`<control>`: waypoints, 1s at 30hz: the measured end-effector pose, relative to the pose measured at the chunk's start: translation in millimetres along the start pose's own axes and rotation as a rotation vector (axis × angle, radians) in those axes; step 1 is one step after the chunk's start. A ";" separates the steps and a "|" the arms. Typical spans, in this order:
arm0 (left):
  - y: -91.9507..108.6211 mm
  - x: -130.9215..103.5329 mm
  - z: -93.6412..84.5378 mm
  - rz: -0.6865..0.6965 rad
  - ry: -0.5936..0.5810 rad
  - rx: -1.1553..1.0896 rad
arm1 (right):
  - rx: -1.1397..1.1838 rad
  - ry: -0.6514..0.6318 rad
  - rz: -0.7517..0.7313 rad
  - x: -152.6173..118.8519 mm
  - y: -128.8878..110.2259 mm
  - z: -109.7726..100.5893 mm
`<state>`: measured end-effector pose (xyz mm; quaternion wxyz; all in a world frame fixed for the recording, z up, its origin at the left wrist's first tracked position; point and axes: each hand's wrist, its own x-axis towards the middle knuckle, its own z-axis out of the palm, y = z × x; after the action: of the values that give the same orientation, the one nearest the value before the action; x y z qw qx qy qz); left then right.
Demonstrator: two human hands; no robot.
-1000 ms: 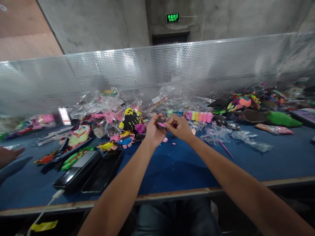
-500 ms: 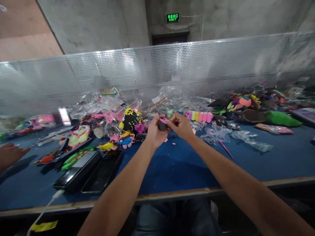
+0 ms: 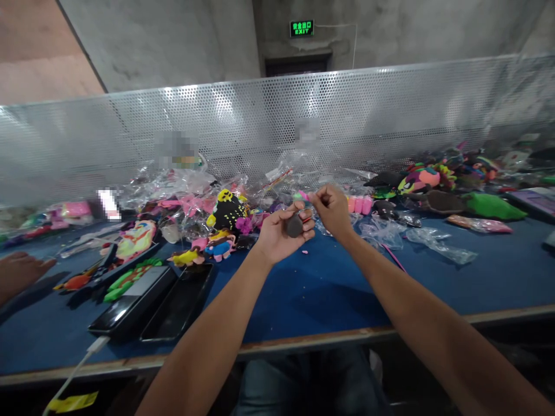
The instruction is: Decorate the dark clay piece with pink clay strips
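Observation:
My left hand [image 3: 277, 236] holds a dark round lump [image 3: 294, 225] in its curled fingers, above the blue tabletop [image 3: 299, 300]. Just right of it and slightly higher, my right hand [image 3: 332, 209] pinches a small pink piece [image 3: 304, 196] between thumb and fingertips. The pink piece is apart from the dark lump. Something small and red shows at the lump's right side, too small to make out. A tiny pink crumb [image 3: 305, 252] lies on the table below my hands.
Colourful clay figures [image 3: 229, 212] and clear plastic wrappers crowd the back. A black phone-like device [image 3: 132, 306] with a cable and a black tray [image 3: 180, 303] lie front left. Another person's hand [image 3: 21, 274] is at the left edge. A purple stick [image 3: 393, 258] lies right.
My right hand has moved up and right, away from the dark lump, with the pink piece in its fingers. Pink no longer shows on the lump, which my left hand has turned and lowered slightly.

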<state>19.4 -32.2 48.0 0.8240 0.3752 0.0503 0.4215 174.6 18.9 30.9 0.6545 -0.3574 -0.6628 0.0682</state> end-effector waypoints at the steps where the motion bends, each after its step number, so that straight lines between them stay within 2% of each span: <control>1: -0.3 -0.5 1.5 0.002 -0.002 -0.001 | -0.021 -0.043 0.018 -0.3 2.2 0.5; 6: -0.6 -2.4 7.0 0.017 -0.028 -0.007 | -0.063 -0.245 0.060 -3.3 11.2 3.7; 10: -0.9 -3.3 9.9 0.011 0.005 0.012 | -0.125 -0.261 0.065 -4.0 12.8 4.3; 13: -1.9 -3.1 10.5 0.018 -0.011 0.012 | -0.155 -0.221 0.099 -2.3 11.8 3.1; 17: -2.4 -0.5 8.0 0.028 -0.015 0.038 | -0.150 -0.107 0.140 1.8 10.4 0.7; 21: -1.6 3.9 2.7 0.033 0.059 0.147 | -0.022 -0.008 0.119 3.3 4.8 -1.7; 23: -1.3 6.4 0.0 0.058 0.126 0.220 | 0.094 0.002 0.097 1.8 -0.9 -3.2; 25: -0.8 9.1 -2.5 0.099 0.195 0.275 | 0.166 -0.049 0.051 -0.8 -6.5 -4.5; 30: 3.0 15.5 -7.8 0.196 0.309 0.291 | 0.162 -0.378 -0.107 -6.1 -8.3 -3.6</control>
<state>24.3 -15.2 48.1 0.6987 0.4242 0.1994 0.5405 174.0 8.0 31.0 0.5477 -0.2489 -0.7842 0.1520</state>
